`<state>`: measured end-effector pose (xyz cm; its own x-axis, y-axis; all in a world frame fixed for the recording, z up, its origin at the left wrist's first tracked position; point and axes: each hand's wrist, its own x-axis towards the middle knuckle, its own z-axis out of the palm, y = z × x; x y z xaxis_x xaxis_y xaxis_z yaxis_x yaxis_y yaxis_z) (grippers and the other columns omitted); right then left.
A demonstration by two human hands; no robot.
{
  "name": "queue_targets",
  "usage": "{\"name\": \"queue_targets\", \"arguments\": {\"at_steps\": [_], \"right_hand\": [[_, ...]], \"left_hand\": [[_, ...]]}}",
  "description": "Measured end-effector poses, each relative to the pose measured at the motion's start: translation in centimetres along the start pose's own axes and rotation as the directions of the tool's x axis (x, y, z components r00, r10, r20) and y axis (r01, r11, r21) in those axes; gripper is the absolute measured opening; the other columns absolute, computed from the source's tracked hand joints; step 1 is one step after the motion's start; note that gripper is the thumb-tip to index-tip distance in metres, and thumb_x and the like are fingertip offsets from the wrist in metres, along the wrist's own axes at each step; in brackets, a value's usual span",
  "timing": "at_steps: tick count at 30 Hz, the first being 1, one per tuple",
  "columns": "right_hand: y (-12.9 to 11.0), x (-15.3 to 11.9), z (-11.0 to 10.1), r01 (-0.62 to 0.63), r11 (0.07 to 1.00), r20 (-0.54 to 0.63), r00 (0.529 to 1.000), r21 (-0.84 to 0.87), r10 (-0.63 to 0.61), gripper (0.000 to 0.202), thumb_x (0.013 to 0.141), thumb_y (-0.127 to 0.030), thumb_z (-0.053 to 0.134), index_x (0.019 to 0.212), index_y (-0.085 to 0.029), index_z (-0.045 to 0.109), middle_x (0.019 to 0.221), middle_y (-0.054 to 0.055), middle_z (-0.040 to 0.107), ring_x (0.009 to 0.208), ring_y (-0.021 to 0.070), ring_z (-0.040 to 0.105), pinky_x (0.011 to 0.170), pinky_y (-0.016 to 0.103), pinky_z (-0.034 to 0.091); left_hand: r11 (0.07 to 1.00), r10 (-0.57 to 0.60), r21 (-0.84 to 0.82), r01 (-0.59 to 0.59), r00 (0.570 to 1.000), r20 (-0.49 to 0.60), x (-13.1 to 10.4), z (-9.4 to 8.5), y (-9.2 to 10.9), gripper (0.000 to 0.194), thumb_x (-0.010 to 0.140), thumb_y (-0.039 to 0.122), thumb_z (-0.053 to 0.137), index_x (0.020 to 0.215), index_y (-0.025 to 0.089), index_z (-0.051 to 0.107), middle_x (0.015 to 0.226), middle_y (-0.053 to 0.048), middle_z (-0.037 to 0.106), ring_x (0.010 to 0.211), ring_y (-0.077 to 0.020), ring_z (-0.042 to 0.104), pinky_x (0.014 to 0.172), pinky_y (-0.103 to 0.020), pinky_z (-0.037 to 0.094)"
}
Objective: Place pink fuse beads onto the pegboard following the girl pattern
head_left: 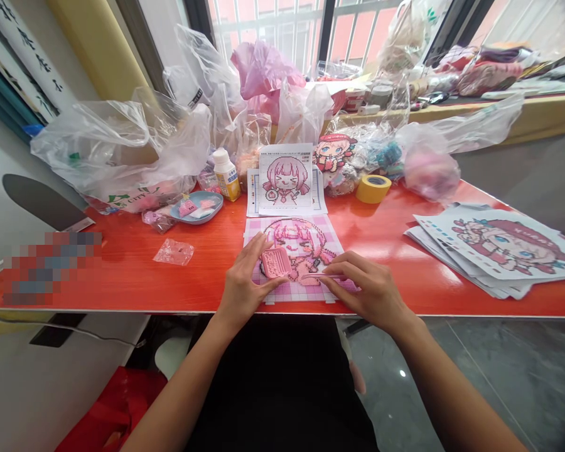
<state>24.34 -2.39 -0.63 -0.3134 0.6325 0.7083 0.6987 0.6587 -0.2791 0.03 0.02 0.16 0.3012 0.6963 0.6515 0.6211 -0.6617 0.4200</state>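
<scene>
A pegboard (296,290) with a pink bead picture of a winking figure lies at the table's front edge. My left hand (250,273) holds a small pink ridged tray (276,262) over the board's left part, thumb below it and fingers at its upper left. Pinched in my right hand (360,282) are thin pink tweezers (322,275), their tips pointing left over the lower part of the bead picture. Whether the tips hold a bead is too small to tell. Behind the board a printed pattern sheet (286,179) leans upright with a matching figure.
Plastic bags (127,150) crowd the back. A blue dish (198,207) with pink packets, a bottle (226,176) and a small clear bag (174,252) stand left. Yellow tape (373,189) lies right of the pattern, with stacked printed sheets (503,245) at the far right.
</scene>
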Motion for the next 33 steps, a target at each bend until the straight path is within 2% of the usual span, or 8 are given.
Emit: {"name": "queue_targets", "arguments": {"at_steps": [14, 33], "right_hand": [[-0.07, 0.01, 0.07, 0.028, 0.996, 0.049, 0.998, -0.083, -0.024, 0.012, 0.09, -0.03, 0.058, 0.086, -0.02, 0.064, 0.082, 0.001, 0.065, 0.069, 0.0103, 0.063, 0.055, 0.021, 0.045], [0.11, -0.14, 0.18, 0.032, 0.997, 0.063, 0.998, -0.075, -0.027, 0.013, 0.09, -0.03, 0.057, 0.089, -0.021, 0.066, 0.085, 0.002, 0.065, 0.072, 0.0105, 0.063, 0.059, 0.021, 0.046]], "left_hand": [[1.0, 0.007, -0.002, -0.007, 1.0, 0.007, 0.02, 0.08, -0.08, 0.083, 0.074, 0.037, 0.075, 0.144, 0.027, 0.032, 0.129, -0.008, 0.062, 0.127, -0.0257, 0.053, 0.105, -0.045, 0.048], [0.999, 0.021, -0.04, -0.02, 1.0, 0.022, 0.0, 0.06, 0.11, 0.085, 0.073, 0.034, 0.077, 0.145, 0.026, 0.032, 0.129, -0.008, 0.062, 0.126, -0.0248, 0.054, 0.107, -0.044, 0.046]]}}
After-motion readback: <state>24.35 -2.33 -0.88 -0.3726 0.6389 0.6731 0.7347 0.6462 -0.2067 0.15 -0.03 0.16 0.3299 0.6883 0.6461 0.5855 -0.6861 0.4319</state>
